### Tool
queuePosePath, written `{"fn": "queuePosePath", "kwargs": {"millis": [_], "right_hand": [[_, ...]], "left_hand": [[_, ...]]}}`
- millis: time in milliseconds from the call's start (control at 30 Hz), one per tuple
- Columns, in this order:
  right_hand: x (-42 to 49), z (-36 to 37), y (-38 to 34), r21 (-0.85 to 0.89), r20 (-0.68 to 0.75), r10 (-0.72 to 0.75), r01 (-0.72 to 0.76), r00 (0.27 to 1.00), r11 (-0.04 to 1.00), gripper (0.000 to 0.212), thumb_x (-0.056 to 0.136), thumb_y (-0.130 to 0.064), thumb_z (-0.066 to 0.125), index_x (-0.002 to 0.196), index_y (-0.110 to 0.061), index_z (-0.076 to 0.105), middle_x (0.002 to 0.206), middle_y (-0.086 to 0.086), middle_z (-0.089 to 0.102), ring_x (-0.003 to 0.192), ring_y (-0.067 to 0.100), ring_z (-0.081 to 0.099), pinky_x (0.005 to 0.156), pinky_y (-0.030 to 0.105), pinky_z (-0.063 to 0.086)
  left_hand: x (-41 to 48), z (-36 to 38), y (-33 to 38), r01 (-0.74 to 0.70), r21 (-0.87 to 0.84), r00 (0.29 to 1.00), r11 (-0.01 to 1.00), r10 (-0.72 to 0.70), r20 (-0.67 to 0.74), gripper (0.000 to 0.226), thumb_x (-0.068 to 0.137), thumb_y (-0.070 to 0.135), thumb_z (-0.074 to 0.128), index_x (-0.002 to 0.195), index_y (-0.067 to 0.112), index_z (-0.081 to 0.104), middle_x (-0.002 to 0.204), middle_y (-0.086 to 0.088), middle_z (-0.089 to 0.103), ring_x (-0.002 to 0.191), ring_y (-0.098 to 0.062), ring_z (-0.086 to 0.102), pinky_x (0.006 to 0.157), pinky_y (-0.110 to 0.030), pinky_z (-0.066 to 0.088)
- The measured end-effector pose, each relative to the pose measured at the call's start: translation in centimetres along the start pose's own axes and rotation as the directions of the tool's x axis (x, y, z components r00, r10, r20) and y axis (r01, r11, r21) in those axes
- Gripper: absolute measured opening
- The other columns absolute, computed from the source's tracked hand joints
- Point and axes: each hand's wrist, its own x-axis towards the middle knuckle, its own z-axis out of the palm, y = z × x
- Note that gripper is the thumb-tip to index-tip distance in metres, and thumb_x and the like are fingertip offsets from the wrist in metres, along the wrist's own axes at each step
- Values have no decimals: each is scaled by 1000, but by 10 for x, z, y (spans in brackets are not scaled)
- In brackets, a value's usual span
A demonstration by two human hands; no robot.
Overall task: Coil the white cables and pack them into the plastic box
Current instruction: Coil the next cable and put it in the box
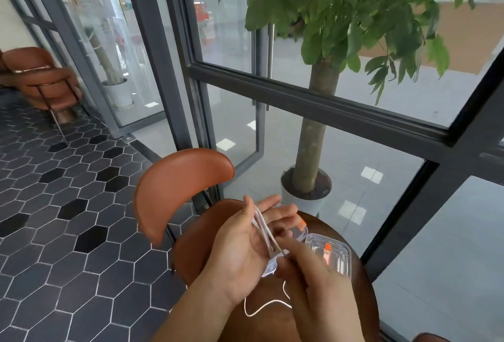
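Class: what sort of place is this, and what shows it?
Probably a café or lobby seating area: a brown chair at a small round table, a potted tree, glass walls.

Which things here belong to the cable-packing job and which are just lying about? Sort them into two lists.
Job in hand:
white cable, looped round the left hand and pinched by the right hand
clear plastic box, on the round table

Lying about:
near brown chair
far brown chair
potted tree
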Motion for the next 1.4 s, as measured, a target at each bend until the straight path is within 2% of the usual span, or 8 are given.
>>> {"fn": "queuePosePath", "kwargs": {"millis": [67, 167, 267, 433, 767, 1067, 1233, 1400], "right_hand": [[-6, 3, -5, 286, 57, 236, -242, 970, 927, 21, 92, -26, 72, 88, -42, 60, 63, -5, 72, 50, 8, 63, 54, 26, 51], [-3, 5, -5, 716, 355, 472, -559, 807, 417, 35, 60, -37, 96, 70, -18, 68, 57, 15, 67, 44, 24, 58, 46, 33, 51], [2, 11, 7, 758, 575, 487, -653, 657, -15, 56, 27, -35, 103, 66, -8, 73, 61, 14, 61, 44, 19, 57, 45, 31, 55], [13, 12, 14, 684, 729, 267, -662, 630, -307, 54, 43, -13, 102, 89, -1, 75, 68, 8, 52, 49, 12, 50, 49, 25, 51], [21, 8, 15, 765, 643, 279, -618, 713, -185, 28, 73, -13, 80, 91, 6, 70, 65, 12, 51, 48, 14, 42, 44, 26, 40], [32, -2, 14, 840, 393, 560, -532, 729, 103, 23, 69, -15, 73, 82, 4, 70, 55, 11, 44, 45, 17, 36, 37, 24, 36], [32, -9, 20, 821, 344, 563, -532, 752, 209, 33, 76, -19, 75, 89, 10, 69, 62, 13, 45, 52, 18, 39, 47, 28, 36], [29, -9, 22, 800, 276, 579, -517, 767, 304, 18, 93, -10, 65, 83, 2, 74, 61, 13, 43, 53, 19, 38, 50, 30, 37]], "left_hand": [[1, 3, -1, -18, -45, 1000, 999, 17, -18, 54, 99, 45, 38, 119, 1, 62, 88, -14, 73, 79, -25, 73, 64, -34, 59], [1, 8, -2, -41, -148, 999, 988, 38, -29, 45, 99, 44, 41, 104, 5, 64, 68, -5, 55, 60, -18, 58, 58, -29, 54], [4, 7, -6, -71, -224, 997, 972, 72, -1, 41, 100, 42, 41, 90, 8, 61, 62, -1, 40, 53, -16, 45, 54, -27, 46], [3, -1, -11, -39, -300, 973, 953, 104, 206, 37, 101, 40, 44, 85, 9, 57, 59, -1, 42, 51, -16, 45, 56, -29, 43], [-2, -5, 6, 41, -116, 957, 992, -5, 290, 29, 101, 25, 48, 82, 5, 57, 64, -9, 52, 69, -28, 60, 69, -38, 52], [-12, 11, 14, -56, 504, 985, 862, 131, -115, 36, 86, 41, 56, 68, 10, 61, 71, -4, 60, 80, -18, 66, 87, -39, 52], [-17, 11, 7, 2, 263, 993, 965, 29, -116, 34, 84, 35, 59, 96, 9, 78, 91, -15, 69, 76, -21, 63, 73, -39, 48], [-19, 13, -10, -132, 380, 961, 916, 213, -178, 18, 81, 19, 65, 90, 10, 77, 103, -18, 76, 85, -20, 73, 75, -35, 56]]}}
